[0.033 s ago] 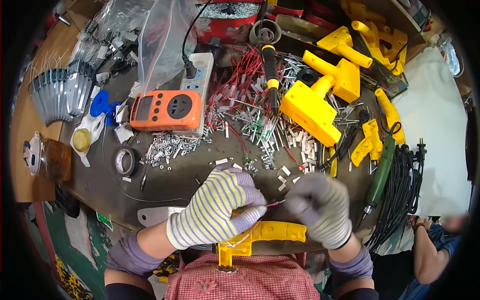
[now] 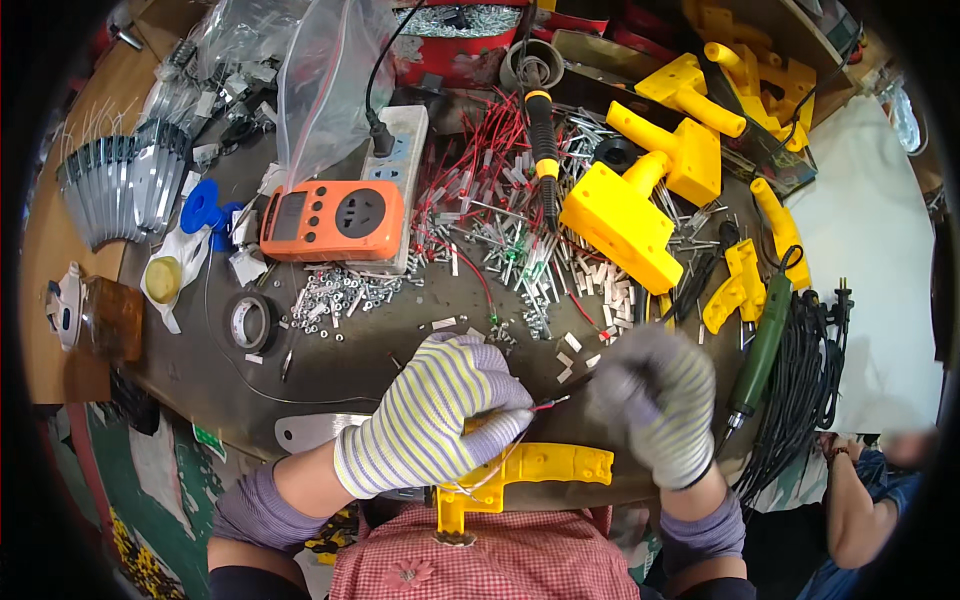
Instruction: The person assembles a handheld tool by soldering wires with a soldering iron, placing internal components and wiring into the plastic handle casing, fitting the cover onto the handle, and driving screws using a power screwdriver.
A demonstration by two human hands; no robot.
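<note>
My left hand (image 2: 435,415), in a striped knit glove, is closed in a pinch on a thin red wire (image 2: 545,405). The wire's bare silvery tip points right. Just below lies a yellow plastic housing half (image 2: 555,464), open side up, at the table's near edge, with a pale wire (image 2: 490,478) looping over it toward my left fingers. To the right of the wire tip hovers my gloved right hand (image 2: 660,410). Its fingers look curled but are smeared by motion, so I cannot see whether anything is in them. Beside my left wrist shows a metal blade (image 2: 310,430).
An orange meter (image 2: 335,222) rests on a white power strip (image 2: 402,135). Loose nuts, screws, red wires and white pieces spread across the middle. Yellow housings (image 2: 620,225), a green soldering iron (image 2: 765,345) and black cords (image 2: 800,400) lie right. Another person's arm (image 2: 860,500) shows lower right.
My right hand has shifted slightly right and up, away from the wire tip. My left hand and the yellow housing half stay in place.
</note>
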